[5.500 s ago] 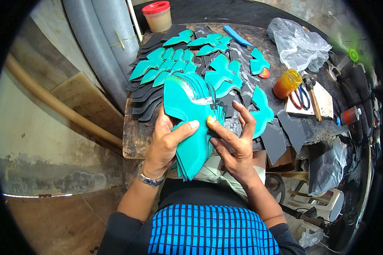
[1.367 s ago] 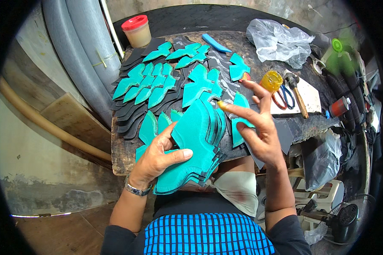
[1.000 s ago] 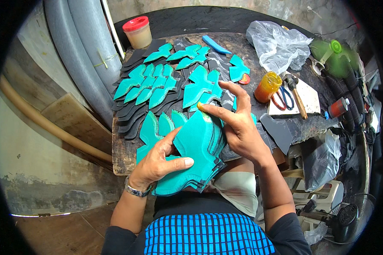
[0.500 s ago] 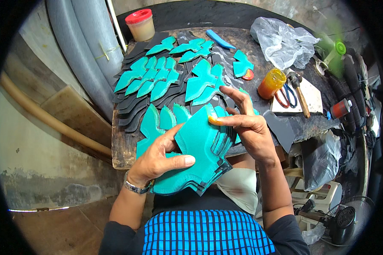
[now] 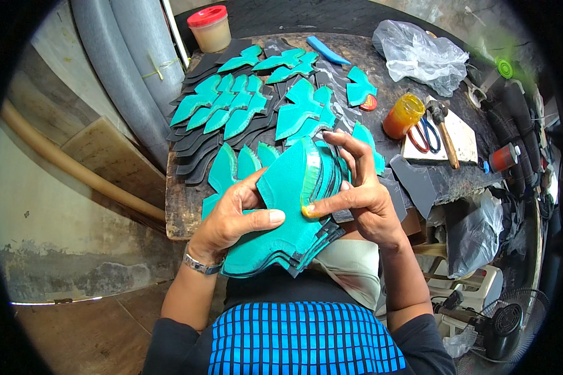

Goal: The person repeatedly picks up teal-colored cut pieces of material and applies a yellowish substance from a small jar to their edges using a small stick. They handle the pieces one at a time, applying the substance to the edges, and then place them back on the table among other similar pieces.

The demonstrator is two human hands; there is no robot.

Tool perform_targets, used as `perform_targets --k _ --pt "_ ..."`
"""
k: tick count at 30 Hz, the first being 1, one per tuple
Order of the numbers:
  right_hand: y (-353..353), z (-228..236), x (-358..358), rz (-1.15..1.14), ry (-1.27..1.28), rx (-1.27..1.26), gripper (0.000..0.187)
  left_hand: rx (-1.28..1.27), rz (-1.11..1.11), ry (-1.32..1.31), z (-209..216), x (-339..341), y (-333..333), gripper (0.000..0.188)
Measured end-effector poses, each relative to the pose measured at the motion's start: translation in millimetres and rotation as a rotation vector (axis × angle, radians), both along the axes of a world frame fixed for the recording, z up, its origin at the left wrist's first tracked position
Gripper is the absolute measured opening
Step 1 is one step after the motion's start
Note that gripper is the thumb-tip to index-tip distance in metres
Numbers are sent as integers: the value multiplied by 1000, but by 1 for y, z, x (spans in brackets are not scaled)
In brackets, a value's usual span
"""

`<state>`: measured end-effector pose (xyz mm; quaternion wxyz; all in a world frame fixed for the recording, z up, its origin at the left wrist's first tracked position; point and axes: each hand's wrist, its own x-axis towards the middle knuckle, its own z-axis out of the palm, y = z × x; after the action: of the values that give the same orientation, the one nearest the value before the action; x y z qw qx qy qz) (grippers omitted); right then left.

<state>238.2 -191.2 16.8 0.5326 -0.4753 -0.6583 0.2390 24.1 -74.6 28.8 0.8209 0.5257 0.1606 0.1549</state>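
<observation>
Room and surface. A stained concrete wall (image 5: 50,237) and a grey pipe bundle (image 5: 122,69) stand to the left of the fingers, with a tan pipe (image 5: 75,172) slanting below them. A dark wooden worktable (image 5: 181,209) extends away from the fingers toward the top of the view. A black fan (image 5: 503,322) stands on the floor at lower right.

On the table beyond the fingertips lie rows of teal cut pieces (image 5: 231,109) over black cut pieces (image 5: 194,156). Further off sit a clear plastic bag (image 5: 419,56) and a red-lidded jar (image 5: 209,28). To the right of the fingers are an orange jar (image 5: 402,115), scissors (image 5: 425,132) and a hammer (image 5: 444,134) on a white block (image 5: 463,137).

In hand. A stack of teal pieces (image 5: 281,231) rests at the near table edge, over the lap. The left hand (image 5: 231,215) lies flat on the stack's left part, thumb extended across the top sheet, fingers together. The right hand (image 5: 356,194) works the stack's right edge: the index fingertip presses a yellow-smeared strip (image 5: 309,194) along the top piece's rim, the remaining fingers raised and curled above it.

Change. Half a second ago the right index finger touched higher up the rim; it has since moved down toward the body. The left hand keeps its place.
</observation>
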Motion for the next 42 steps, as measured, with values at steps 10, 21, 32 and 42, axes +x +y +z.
perform_targets --k 10,21,32,42 --pt "-2 2 2 4 149 73 32 -22 42 11 9 -2 2 73" --pt "-8 0 -2 -38 425 67 45 37 274 -112 3 9 7 57" --pt "-16 -4 -55 -467 -462 66 60 236 472 -177 -5 20 3 44" --pt "-15 -17 -64 -439 -595 234 52 235 534 -157 -9 20 10 40"
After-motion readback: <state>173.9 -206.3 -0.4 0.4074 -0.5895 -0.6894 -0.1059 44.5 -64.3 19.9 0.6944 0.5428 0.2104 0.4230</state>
